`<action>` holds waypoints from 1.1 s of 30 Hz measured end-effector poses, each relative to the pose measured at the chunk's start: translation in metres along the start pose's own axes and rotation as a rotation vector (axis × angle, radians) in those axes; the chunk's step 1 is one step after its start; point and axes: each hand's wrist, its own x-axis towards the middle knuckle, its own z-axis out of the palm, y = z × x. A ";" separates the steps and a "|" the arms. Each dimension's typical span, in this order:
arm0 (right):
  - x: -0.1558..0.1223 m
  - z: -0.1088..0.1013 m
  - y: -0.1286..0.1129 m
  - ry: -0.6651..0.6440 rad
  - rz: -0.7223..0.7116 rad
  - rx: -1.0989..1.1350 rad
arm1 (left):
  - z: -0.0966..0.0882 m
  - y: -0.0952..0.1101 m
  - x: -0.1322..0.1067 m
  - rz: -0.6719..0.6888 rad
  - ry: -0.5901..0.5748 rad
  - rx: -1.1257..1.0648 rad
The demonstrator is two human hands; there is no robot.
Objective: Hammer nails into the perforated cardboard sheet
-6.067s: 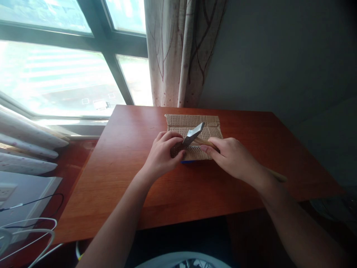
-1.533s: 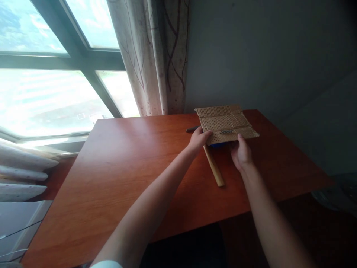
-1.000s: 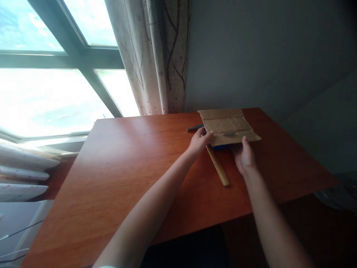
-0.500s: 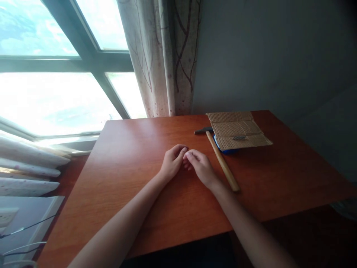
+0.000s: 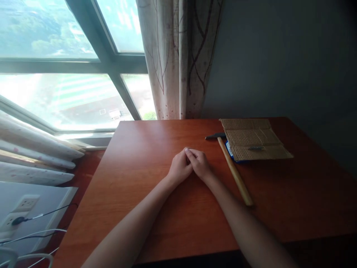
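My left hand (image 5: 180, 166) and my right hand (image 5: 199, 163) are clasped together above the middle of the table, thumbs near each other at the top. The fingers of both are closed, and I see nothing between them, though the palms are hidden. To their right lies a hammer with a wooden handle (image 5: 235, 173) and a dark metal head (image 5: 214, 136), the head's right end hidden. A piece of corrugated cardboard (image 5: 255, 136) rests over a blue object (image 5: 231, 150) that is mostly covered. On the cardboard sits a small row of metal pieces (image 5: 255, 148), too small to name.
The reddish-brown wooden table (image 5: 134, 163) stands by a window (image 5: 80, 96) with a patterned curtain (image 5: 167, 59). At the lower left are a wall socket (image 5: 28, 203) with a plug and several cables (image 5: 36, 233). A grey wall (image 5: 279, 59) rises behind the table.
My hands, earlier slightly apart with fingertips meeting, have closed onto each other. The view has turned a little left, so the hammer and cardboard appear farther right.
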 end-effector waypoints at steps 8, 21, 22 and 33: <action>-0.004 0.003 -0.003 0.060 -0.002 -0.101 | -0.002 0.002 0.000 -0.011 -0.021 0.001; -0.004 -0.001 -0.006 0.043 -0.012 -0.176 | -0.002 0.002 -0.001 0.009 -0.044 -0.018; -0.004 -0.001 -0.006 0.041 -0.013 -0.183 | -0.002 0.002 -0.002 0.011 -0.047 -0.022; -0.003 0.001 -0.007 0.047 0.010 -0.096 | 0.000 -0.001 0.000 -0.033 -0.043 0.008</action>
